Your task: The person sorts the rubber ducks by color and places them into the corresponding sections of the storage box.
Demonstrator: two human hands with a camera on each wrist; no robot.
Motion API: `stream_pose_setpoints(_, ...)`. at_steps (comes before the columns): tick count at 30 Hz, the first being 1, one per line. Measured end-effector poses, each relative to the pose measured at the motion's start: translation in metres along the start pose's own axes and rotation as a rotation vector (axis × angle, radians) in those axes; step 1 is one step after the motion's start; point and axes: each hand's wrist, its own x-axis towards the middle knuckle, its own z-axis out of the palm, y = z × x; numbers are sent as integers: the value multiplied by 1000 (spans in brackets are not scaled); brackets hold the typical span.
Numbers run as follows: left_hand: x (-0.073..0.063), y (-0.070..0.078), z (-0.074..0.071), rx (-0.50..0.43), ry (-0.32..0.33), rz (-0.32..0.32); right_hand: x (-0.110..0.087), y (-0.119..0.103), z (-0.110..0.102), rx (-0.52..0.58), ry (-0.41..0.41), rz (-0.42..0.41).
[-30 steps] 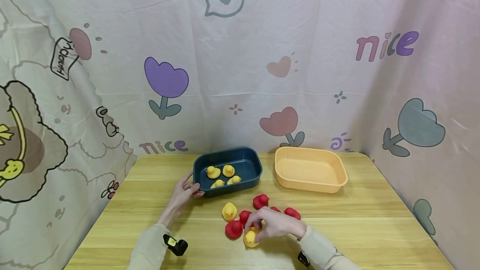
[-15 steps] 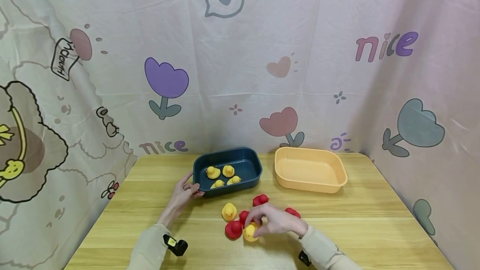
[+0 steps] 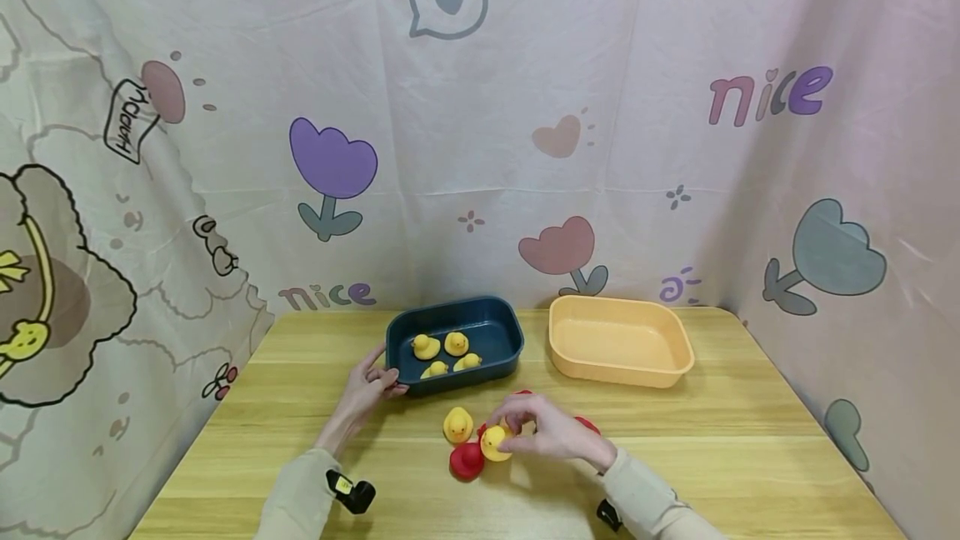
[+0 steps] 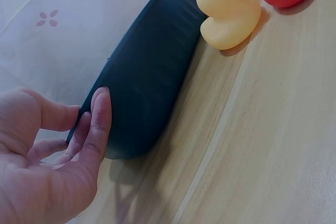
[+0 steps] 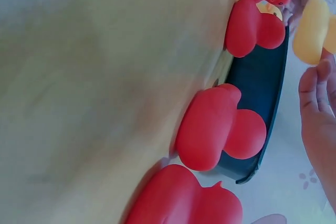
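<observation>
My left hand (image 3: 363, 394) grips the left end of a dark blue tray (image 3: 491, 338), thumb on one side of the wall and fingers on the other in the left wrist view. Several yellow rubber ducks (image 3: 426, 347) lie inside. Between thumb and fingertips, my right hand (image 3: 551, 432) pinches another yellow rubber duck (image 3: 496, 443), seen lifted off the table in the right wrist view. Just left of it sits a red rubber duck (image 3: 467, 462). A loose yellow duck (image 4: 230, 17) sits in front of the tray. Other red ducks (image 5: 210, 129) are partly hidden behind my right hand in the head view.
A light orange tray (image 3: 618, 372) with nothing in it stands at the back right, beside the blue one. The wooden table (image 3: 720, 457) meets a printed cloth (image 3: 450, 148) at its back and sides.
My right hand has picked up the yellow duck and moved it slightly up and away from the table's near side. The left hand has stayed on the blue tray.
</observation>
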Motion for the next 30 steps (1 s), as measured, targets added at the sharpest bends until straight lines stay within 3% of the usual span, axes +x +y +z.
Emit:
stream_pose_setpoints(10,-2,-1,1,6,9,-6,4,-7,-5,14,199,2)
stream_pose_setpoints(16,-1,-2,1,3,14,-12,12,-7,-11,-36,309,-79)
stream_pose_setpoints(20,0,-3,1,3,10,-14,18,-7,-20,-55,344,-97)
stream_pose_setpoints(30,1,-2,1,0,12,-10,44,-4,-48,-47,382,-24)
